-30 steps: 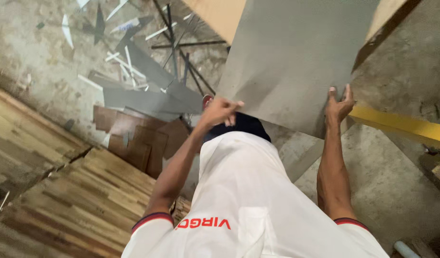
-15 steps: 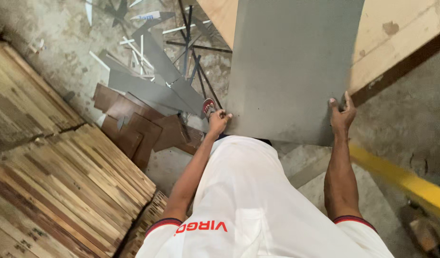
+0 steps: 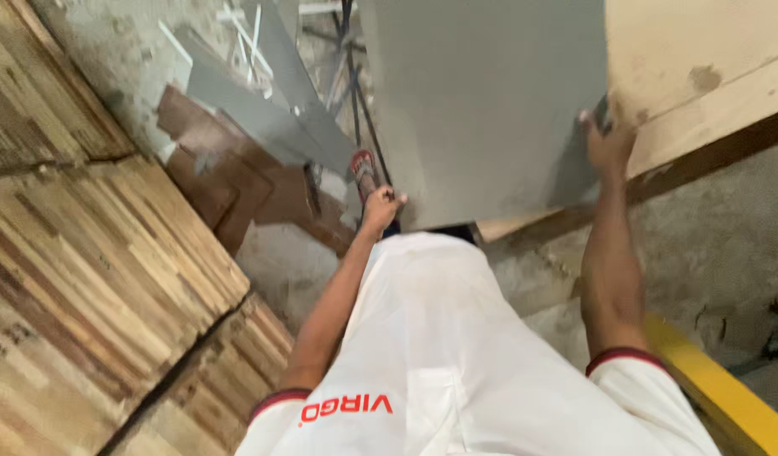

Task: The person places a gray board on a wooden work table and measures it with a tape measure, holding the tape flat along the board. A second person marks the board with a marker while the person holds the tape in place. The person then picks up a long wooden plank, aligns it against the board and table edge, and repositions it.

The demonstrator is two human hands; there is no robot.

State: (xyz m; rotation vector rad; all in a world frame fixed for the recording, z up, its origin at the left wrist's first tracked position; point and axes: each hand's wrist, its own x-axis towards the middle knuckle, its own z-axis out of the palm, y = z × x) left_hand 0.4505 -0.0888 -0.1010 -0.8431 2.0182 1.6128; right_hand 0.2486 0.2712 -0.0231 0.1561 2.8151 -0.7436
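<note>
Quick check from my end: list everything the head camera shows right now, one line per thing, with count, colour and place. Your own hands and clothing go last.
grey sheet: one, flat grey, top centre, held at both side edges
pale board: one, light tan with a dark lower edge, top right, behind the grey sheet
stacked wood panels: several stacks, striped brown and tan, left side
brown boards: a few, dark brown, on the floor at centre left
grey offcuts: several, grey, on the floor at upper centre
yellow bar: one, yellow, bottom right
concrete floor: grey, rough, right side
left hand: on the sheet's left edge
right hand: on the sheet's right edge
white shirt: one, red-trimmed sleeves, bottom centre
</note>
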